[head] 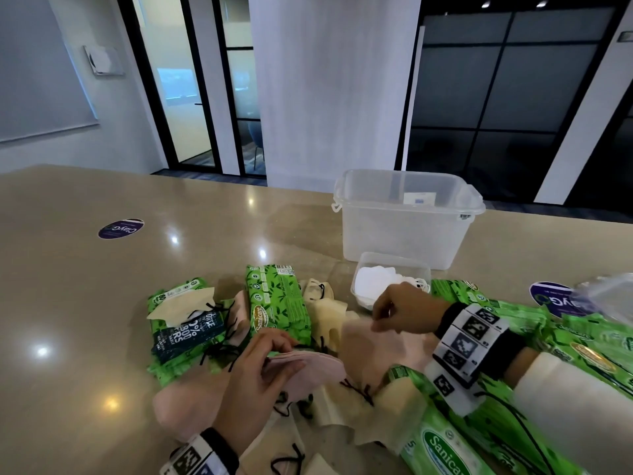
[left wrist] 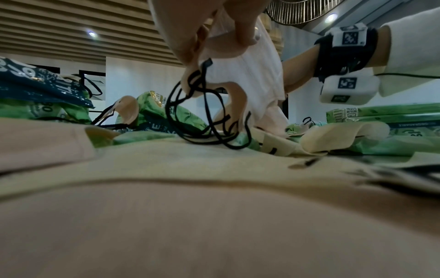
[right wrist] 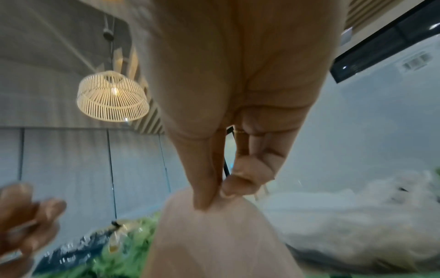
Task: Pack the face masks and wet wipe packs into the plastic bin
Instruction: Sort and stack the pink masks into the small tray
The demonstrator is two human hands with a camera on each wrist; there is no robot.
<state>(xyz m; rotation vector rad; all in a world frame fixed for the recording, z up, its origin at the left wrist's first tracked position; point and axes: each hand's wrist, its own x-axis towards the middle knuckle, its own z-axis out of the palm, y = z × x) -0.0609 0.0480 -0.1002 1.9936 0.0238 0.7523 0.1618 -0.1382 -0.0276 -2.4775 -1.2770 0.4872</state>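
Observation:
Pink and cream face masks with black ear loops lie mixed with green wet wipe packs (head: 279, 298) across the near table. My left hand (head: 263, 358) grips a small stack of pink masks (head: 305, 366); the left wrist view shows the stack (left wrist: 252, 62) with black loops (left wrist: 202, 116) dangling below it. My right hand (head: 387, 315) pinches the top edge of another pink mask (head: 368, 351), which the right wrist view shows between thumb and fingertips (right wrist: 227, 190) as the mask (right wrist: 214, 240) hangs down. The clear plastic bin (head: 407, 217) stands open behind.
A shallow clear tray (head: 363, 296) of white masks sits in front of the bin. More green packs (head: 582, 347) pile at the right. A dark blue pack (head: 186, 332) lies on a green one at the left. Round purple stickers (head: 120, 229) mark the beige table.

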